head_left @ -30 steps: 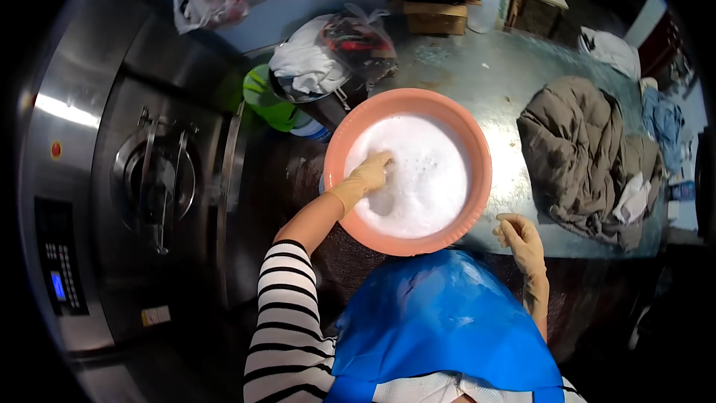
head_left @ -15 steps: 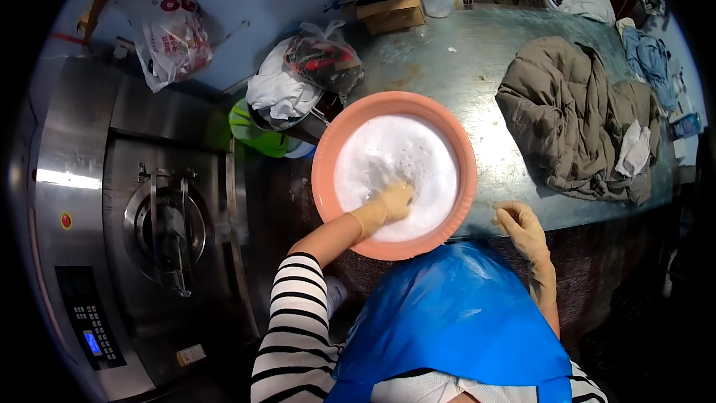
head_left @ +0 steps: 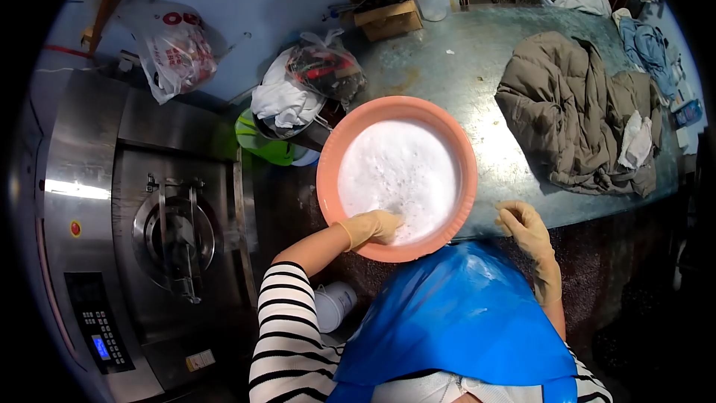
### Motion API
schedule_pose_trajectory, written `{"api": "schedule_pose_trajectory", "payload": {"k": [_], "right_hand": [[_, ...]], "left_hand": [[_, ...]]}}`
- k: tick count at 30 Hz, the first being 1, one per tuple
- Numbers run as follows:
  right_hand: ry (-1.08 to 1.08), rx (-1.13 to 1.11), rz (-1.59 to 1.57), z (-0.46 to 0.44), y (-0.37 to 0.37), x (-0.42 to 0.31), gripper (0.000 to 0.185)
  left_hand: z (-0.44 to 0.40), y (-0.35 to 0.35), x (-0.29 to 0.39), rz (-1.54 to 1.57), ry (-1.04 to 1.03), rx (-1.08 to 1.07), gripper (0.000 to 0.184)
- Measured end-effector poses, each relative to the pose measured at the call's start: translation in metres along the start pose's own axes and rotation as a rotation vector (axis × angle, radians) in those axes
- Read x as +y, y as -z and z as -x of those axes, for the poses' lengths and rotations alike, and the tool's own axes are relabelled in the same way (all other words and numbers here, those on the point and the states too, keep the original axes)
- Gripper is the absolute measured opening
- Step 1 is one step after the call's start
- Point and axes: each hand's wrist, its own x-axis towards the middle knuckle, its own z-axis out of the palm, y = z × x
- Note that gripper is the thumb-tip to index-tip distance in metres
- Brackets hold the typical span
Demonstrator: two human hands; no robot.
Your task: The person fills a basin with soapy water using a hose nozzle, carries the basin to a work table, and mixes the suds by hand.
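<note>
A round salmon-pink basin (head_left: 326, 157) full of white foamy suds (head_left: 403, 168) stands at the left end of the metal table. My left hand (head_left: 373, 227), in a pale yellow rubber glove, reaches over the near rim. Its fingertips are sunk in the foam, so I cannot see whether they grip anything. My right hand (head_left: 526, 228), gloved the same way, hovers at the table's front edge, right of the basin. Its fingers are loosely bent and apart, with nothing visible in them.
A brown puffer jacket (head_left: 552, 104) lies on the metal table (head_left: 440, 60), a white cloth (head_left: 635, 140) on it. A steel washing machine (head_left: 175, 242) stands left. White cloths (head_left: 287, 97) fill a bucket behind the basin. A white bucket (head_left: 333, 304) is below.
My left hand has drawn back from the middle of the suds to the basin's near left side. The foam's stirred hollow has closed over. My right hand stays about where it was.
</note>
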Motion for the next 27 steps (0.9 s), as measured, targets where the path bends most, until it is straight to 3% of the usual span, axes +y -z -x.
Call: {"api": "schedule_pose_trajectory", "payload": {"k": [5, 8, 9, 12, 15, 21, 27], "right_hand": [[0.023, 0.033, 0.021, 0.002, 0.005, 0.004, 0.028], [0.030, 0.058, -0.007, 0.004, 0.009, 0.007, 0.027], [0.032, 0.057, -0.006, 0.005, 0.010, 0.007, 0.027], [0.041, 0.055, -0.007, 0.004, 0.013, 0.011, 0.026], [0.047, 0.059, -0.013, 0.002, 0.014, 0.017, 0.025], [0.047, 0.017, 0.003, -0.004, 0.012, 0.013, 0.023], [0.038, -0.005, 0.023, -0.007, 0.007, 0.006, 0.023]], "left_hand": [[0.021, 0.014, 0.005, -0.005, -0.200, 0.076, 0.057], [0.046, 0.050, 0.048, -0.041, 0.015, -0.007, 0.064], [0.042, 0.037, 0.036, 0.066, 0.018, 0.102, 0.049], [0.039, 0.032, 0.023, 0.014, 0.031, 0.167, 0.036], [0.056, 0.053, 0.037, 0.081, 0.275, 0.144, 0.030], [0.057, 0.056, 0.025, 0.048, 0.270, 0.447, 0.022], [0.057, 0.065, 0.030, 0.607, 0.163, 0.560, 0.024]]}}
